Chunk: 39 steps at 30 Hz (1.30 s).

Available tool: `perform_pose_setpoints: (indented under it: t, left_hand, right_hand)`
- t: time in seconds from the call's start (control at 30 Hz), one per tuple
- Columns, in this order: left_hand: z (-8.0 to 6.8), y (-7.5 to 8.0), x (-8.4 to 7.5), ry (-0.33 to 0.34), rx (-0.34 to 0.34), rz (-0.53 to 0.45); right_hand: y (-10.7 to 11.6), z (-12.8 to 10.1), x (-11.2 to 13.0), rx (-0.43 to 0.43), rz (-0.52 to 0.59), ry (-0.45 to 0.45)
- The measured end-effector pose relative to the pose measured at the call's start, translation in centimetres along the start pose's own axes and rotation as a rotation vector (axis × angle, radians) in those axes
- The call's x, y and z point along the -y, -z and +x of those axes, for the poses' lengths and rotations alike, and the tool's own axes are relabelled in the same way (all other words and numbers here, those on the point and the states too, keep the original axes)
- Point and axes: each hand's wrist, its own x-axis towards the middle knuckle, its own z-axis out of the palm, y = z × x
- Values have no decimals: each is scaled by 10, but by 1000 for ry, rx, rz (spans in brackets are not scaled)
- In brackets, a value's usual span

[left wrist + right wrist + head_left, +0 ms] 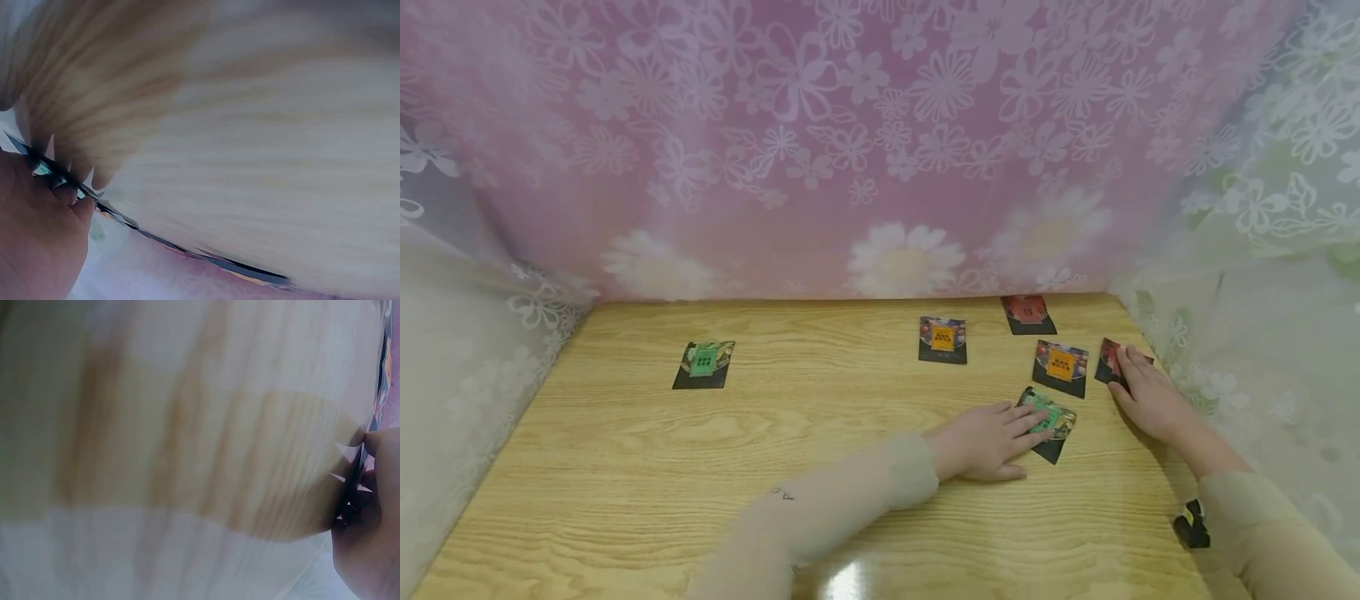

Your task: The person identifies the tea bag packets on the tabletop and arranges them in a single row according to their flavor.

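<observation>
Fingers spread, my left hand (995, 442) rests on a black sachet with a green label (1051, 419), covering its left part. Over at the right edge of the table, my right hand (1152, 402) lies on a black and red sachet (1111, 360), its fingers extended across the packet. Between and above the hands is a sachet with an orange label (1061, 367). In the left wrist view the left hand (44, 225) touches a thin packet seen edge-on. The right wrist view shows the right hand (369, 512) on its packet, the fingers partly in shadow.
A second orange-label sachet (943, 340) and a second red one (1028, 314) lie toward the back. Another green-label sachet (703, 365) is far left on the wooden table (700, 467). A small black object (1192, 525) sits by the right sleeve. Floral curtains (865, 150) surround the table.
</observation>
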Motion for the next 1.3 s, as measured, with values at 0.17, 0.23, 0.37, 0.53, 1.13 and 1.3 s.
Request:
perform_pose_setpoints:
  t: [0.17, 0.23, 0.37, 0.53, 1.13, 1.3]
  left_hand:
    - [-22, -5, 7, 10, 6, -31]
    - [-30, -8, 10, 12, 4, -44]
    - [-45, -15, 16, 22, -4, -75]
    - [-65, -24, 25, 34, -24, -97]
    - [-160, -62, 60, 244, -42, -344]
    - [-184, -74, 72, 301, -61, -369]
  right_hand:
    - [0, -1, 0, -3, 6, 5]
    - [0, -1, 0, -7, 8, 6]
    - [0, -2, 0, -16, 8, 5]
    - [0, -2, -2, -6, 13, -3]
    - [2, -1, 0, -15, 33, -5]
    - [2, -1, 2, -15, 18, -7]
